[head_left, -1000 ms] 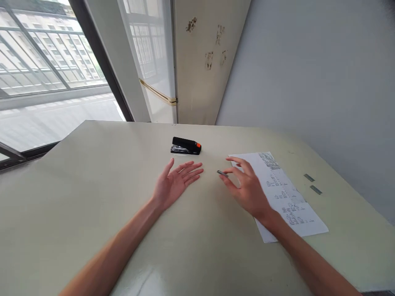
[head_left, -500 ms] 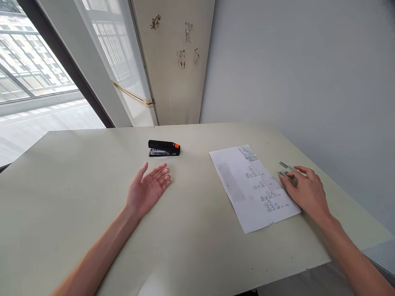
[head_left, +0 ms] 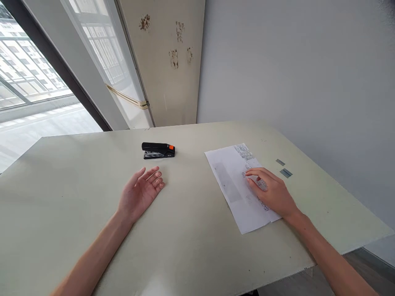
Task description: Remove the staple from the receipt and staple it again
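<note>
My left hand (head_left: pixel 141 193) lies palm up on the table with its fingers apart and nothing in it. Just beyond its fingertips is a black stapler (head_left: pixel 158 151) with an orange patch on its right end. Over the printed paper sheets (head_left: pixel 230 185), my right hand (head_left: pixel 268 189) is palm down, thumb and fingers apart, with nothing visible in it. Whether it touches the paper I cannot tell. Past that hand, to the right, lie two small grey strips that look like staples, a smaller strip (head_left: pixel 280 162) and a larger strip (head_left: pixel 286 173).
The pale table (head_left: pixel 185 246) has its near edge at the lower right. A grey wall (head_left: pixel 293 61) rises along its right side. Behind the table stands a fridge-like cabinet (head_left: pixel 166 90) with rusty patches and a pale handle (head_left: pixel 126 96). A window (head_left: pixel 31 65) is at the left.
My right hand has moved left from the small grey strips to above the paper, leaving both strips in the open on the table. The view has shifted slightly; my left hand stays palm up.
</note>
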A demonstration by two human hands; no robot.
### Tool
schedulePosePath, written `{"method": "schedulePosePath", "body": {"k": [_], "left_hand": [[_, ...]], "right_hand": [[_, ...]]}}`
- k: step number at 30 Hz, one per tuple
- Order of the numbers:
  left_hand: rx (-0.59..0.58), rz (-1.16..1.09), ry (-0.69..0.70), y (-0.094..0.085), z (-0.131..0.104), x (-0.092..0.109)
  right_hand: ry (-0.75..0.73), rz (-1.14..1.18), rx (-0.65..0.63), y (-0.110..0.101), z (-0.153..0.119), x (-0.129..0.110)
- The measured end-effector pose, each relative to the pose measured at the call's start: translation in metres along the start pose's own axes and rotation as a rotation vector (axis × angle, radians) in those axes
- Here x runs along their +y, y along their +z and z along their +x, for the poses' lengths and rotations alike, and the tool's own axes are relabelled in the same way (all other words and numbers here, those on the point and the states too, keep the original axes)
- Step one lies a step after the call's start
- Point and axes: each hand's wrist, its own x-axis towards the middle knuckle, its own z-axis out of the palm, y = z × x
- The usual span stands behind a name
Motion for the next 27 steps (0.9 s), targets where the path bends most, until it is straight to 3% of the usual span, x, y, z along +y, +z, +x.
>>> {"method": "schedulePosePath", "body": {"k": [7,19,27], "left_hand": [[0.004,0.016,-0.001,-0.003,0.003,0.0],[-0.063,0.151,-0.006,-0.013,0.009,0.0],[-0.002,0.132,-0.026,-0.014,0.01,0.0]], "right_hand": [[0.046,0.057,-0.02,0.018,0.034,-0.008],[0.04,0.038,-0.116,0.032,0.027,-0.006],[0.046,0.044,-0.122,0.031,0.028,-0.008]]}}
